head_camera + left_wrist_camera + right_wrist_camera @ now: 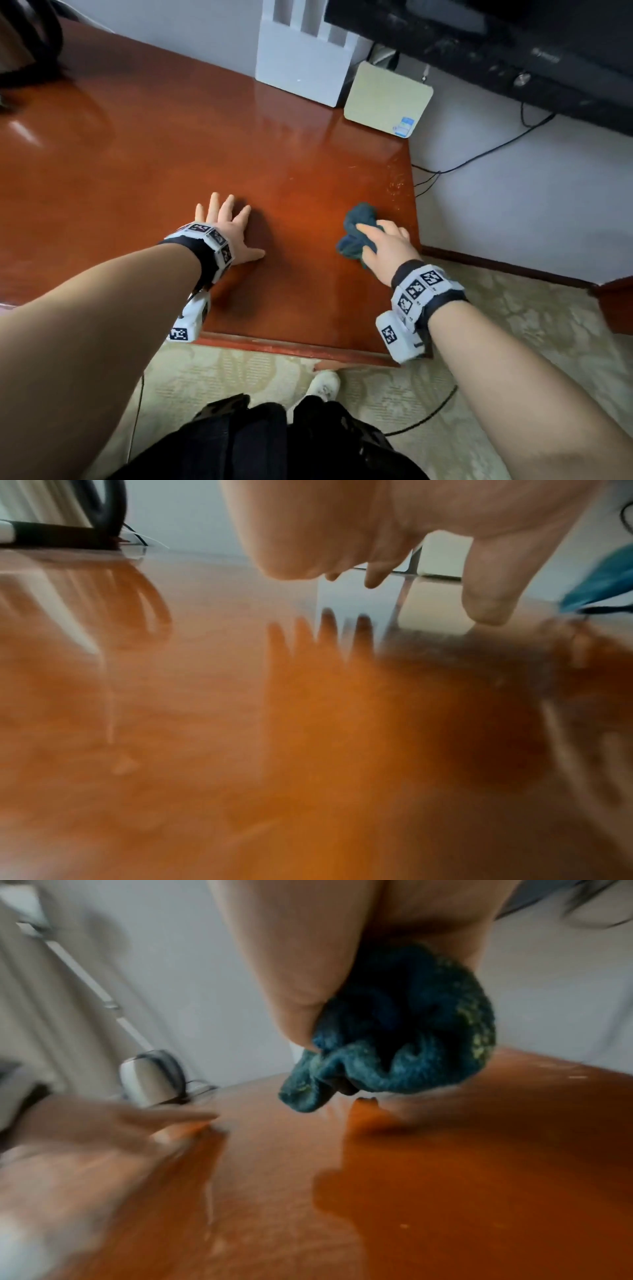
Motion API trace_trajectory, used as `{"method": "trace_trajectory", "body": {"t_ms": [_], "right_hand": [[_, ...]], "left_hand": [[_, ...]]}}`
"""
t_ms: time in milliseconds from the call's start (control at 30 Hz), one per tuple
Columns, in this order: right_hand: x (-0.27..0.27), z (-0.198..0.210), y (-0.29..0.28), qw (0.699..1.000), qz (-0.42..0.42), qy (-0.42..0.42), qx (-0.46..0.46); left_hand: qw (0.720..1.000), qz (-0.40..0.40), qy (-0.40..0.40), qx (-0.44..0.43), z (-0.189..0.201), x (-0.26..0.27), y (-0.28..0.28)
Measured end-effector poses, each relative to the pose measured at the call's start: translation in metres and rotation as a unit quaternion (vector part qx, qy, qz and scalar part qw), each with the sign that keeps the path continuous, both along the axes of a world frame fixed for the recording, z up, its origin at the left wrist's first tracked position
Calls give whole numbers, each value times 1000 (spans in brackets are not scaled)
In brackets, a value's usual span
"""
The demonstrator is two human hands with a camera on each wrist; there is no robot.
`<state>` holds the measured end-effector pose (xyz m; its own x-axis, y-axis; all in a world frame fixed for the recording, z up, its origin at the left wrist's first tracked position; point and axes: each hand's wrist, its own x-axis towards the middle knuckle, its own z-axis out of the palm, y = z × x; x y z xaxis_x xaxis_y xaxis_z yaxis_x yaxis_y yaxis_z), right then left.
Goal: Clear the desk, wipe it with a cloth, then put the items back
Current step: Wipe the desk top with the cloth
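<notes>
A glossy red-brown wooden desk [164, 147] fills the head view. My right hand [383, 245] grips a bunched dark teal cloth [358, 228] near the desk's right edge; the cloth [394, 1037] touches the wood in the right wrist view. Flat on the desktop, left of the cloth, lies my left hand [227, 228] with fingers spread and nothing under it. From the left wrist view its fingertips [486, 610] rest on the shiny desk [205, 723], and the cloth [603, 580] shows at the far right.
A white foam block [301, 58] and a pale flat square device [387, 99] stand at the desk's back right corner. A dark bag strap [34, 41] lies at the back left. A black monitor [513, 41] and cables hang over a white surface on the right.
</notes>
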<state>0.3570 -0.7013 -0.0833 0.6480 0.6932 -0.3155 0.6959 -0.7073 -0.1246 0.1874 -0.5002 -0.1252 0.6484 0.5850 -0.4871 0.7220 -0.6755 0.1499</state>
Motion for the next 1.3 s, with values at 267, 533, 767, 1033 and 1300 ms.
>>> {"method": "trace_trajectory", "body": {"t_ms": [267, 533, 767, 1033, 1300], "right_hand": [[39, -38, -8, 963, 265, -6, -54], [214, -30, -75, 995, -72, 46, -53], [219, 4, -40, 984, -5, 91, 155], [140, -46, 29, 958, 283, 32, -26], [239, -45, 14, 997, 60, 24, -47]], "left_hand": [[1000, 16, 25, -8, -2, 84, -37], [994, 77, 69, -30, -2, 160, -65], [988, 91, 120, -34, -5, 176, -67], [986, 91, 135, -33, -7, 178, -66], [986, 103, 121, -44, -11, 177, -64]]}}
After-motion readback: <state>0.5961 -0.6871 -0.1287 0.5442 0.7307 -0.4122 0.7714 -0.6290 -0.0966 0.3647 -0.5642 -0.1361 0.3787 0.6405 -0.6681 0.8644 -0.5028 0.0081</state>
